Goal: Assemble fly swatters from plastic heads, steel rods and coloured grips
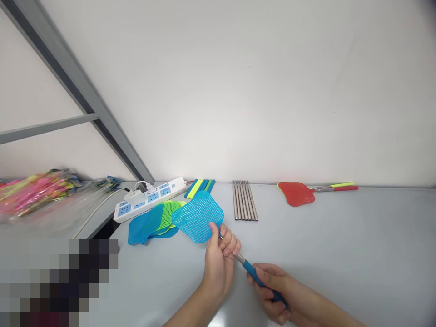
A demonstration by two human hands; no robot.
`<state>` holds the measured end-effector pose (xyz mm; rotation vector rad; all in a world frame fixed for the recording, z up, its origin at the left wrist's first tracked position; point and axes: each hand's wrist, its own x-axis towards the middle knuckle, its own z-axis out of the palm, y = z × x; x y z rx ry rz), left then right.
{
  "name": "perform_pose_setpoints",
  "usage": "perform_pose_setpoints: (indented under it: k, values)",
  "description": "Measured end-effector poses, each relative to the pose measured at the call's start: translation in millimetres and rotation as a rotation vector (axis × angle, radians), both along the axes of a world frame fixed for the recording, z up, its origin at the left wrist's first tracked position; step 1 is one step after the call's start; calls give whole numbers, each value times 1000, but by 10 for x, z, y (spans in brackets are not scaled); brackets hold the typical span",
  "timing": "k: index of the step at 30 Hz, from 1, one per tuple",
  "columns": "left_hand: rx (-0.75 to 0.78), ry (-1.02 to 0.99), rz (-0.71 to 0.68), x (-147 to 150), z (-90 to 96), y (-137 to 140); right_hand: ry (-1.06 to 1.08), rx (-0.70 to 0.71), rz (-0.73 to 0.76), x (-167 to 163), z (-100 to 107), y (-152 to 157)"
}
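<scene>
A blue fly swatter (198,216) is in both my hands, tilted over the table, its perforated head to the upper left. My left hand (220,254) is closed round the metal rod just below the head. Lower right, my right hand (269,290) wraps round the blue handle grip (251,271). A short stretch of bare rod shows between the hands. Left of the swatter lie loose blue swatter heads (146,223) and green swatter heads (169,214), overlapping. Beyond them are several blue, yellow and green grips (199,188). Metal rods (245,200) lie side by side behind my hands.
Fly swatters with a red head (297,194) on top lie at the back right near the wall. A white power strip (150,200) with plugs and a cable stands at the left. Bagged colourful items (37,193) lie far left. A grey metal frame (85,95) rises there.
</scene>
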<state>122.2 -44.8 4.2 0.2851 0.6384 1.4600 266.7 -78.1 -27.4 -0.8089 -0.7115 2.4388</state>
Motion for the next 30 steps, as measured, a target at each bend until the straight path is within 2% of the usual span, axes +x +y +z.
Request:
perform_pose_setpoints:
  k: [5, 18, 30]
  values:
    - [22, -2, 29, 67, 2, 13, 21, -77, -61, -25, -56, -14]
    - [21, -18, 74, 146, -76, -37, -21, -119, -90, 24, -133, -8]
    - [10, 1, 100, 104, -102, -106, -40, -77, -48, -2, -101, -13]
